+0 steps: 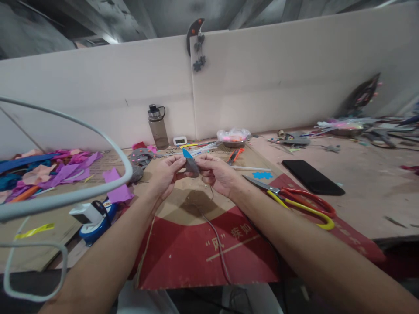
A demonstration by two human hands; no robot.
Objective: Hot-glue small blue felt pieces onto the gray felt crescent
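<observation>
My left hand [166,172] and right hand [218,173] both have fingers clamped on grey-and-blue piece [192,166], above red-and-tan cardboard [176,253]. Scissors [282,191] right, near black phone [312,176].

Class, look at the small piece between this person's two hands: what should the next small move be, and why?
Probably turn the grey-and-blue piece slightly with the right hand while the left hand steadies it. Both hands grip it, its blue part juts above the grey, and the hands cover some edges, so how the colours meet is hard to see.
</observation>
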